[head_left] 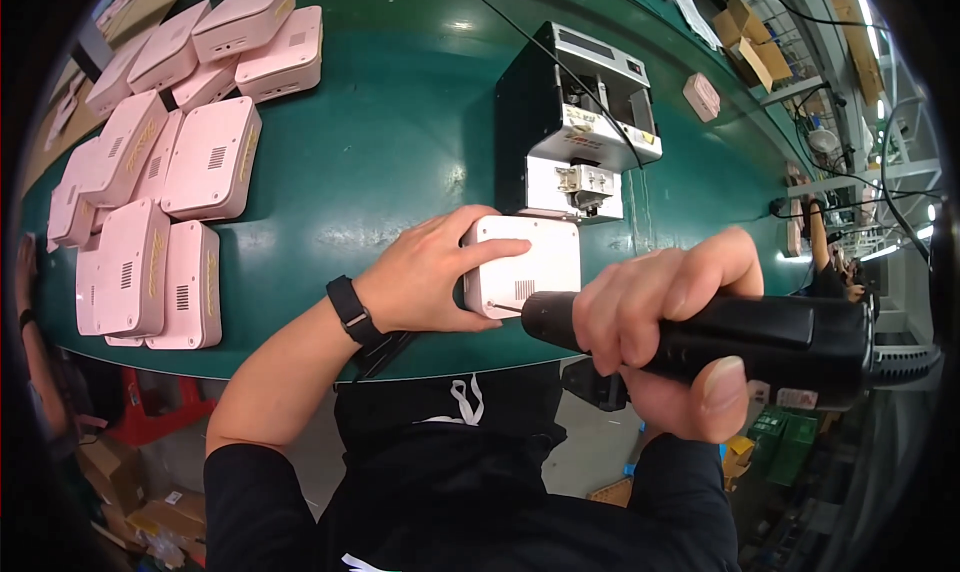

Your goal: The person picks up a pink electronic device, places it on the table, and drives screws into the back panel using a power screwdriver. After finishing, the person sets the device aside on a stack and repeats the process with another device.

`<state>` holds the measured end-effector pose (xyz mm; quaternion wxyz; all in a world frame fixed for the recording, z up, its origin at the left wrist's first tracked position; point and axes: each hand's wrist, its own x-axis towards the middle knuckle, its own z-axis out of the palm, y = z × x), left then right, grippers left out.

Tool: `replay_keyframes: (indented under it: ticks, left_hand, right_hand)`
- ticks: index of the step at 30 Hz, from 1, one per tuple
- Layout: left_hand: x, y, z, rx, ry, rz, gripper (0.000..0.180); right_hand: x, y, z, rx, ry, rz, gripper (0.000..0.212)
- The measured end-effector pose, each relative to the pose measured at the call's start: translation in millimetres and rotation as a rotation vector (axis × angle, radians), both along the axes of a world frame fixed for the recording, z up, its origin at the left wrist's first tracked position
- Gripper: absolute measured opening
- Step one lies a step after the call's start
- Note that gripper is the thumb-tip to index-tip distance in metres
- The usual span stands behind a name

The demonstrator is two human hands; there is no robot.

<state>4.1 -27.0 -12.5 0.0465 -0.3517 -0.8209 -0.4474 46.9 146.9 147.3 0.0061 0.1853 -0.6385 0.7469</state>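
Observation:
A pale pink, box-shaped plastic device (545, 257) lies on the green bench near its front edge, its face with vent slots and corner holes turned up. My left hand (432, 272) grips it from the left, one finger lying across its top. In my right hand (668, 322) is a black electric screwdriver (770, 337), fingers wrapped round its body. The thin bit points left and meets the device's near left corner, at a screw hole. Whether a screw sits under the tip is too small to tell.
Just behind the device stands a black and silver bench machine (590, 122), which looks like a screw feeder. Several similar pink devices (210, 157) are piled at the left. A pink piece (702, 97) lies at the far right. A black cable (500, 17) crosses above the bench.

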Motion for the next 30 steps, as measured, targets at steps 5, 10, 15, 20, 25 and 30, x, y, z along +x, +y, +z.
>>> replay_keyframes:
  ticks: [5, 10, 15, 20, 25, 30]
  left_hand:
    - [3, 1, -4, 0.029, 0.031, 0.023, 0.076]
    - [4, 3, -3, 0.046, -0.014, 0.030, 0.078]
    - [6, 2, -10, 0.077, -0.013, 0.048, 0.080]
    - [3, 0, 11, 0.040, -0.031, 0.021, 0.081]
    - [0, -2, 6, 0.034, 0.035, 0.014, 0.081]
    - [9, 6, 15, -0.057, -0.002, -0.022, 0.080]
  right_hand:
    - [1, -5, -13, 0.027, -0.017, 0.051, 0.048]
    - [-1, -2, -23, 0.006, 0.031, 0.091, 0.047]
    - [-2, -3, -29, 0.022, 0.063, 0.115, 0.047]
    - [-2, 0, -19, -0.007, 0.096, 0.112, 0.046]
    - [-5, -4, -27, -0.023, 0.032, 0.103, 0.042]
    - [-7, 13, -32, -0.107, 0.122, -0.002, 0.036]
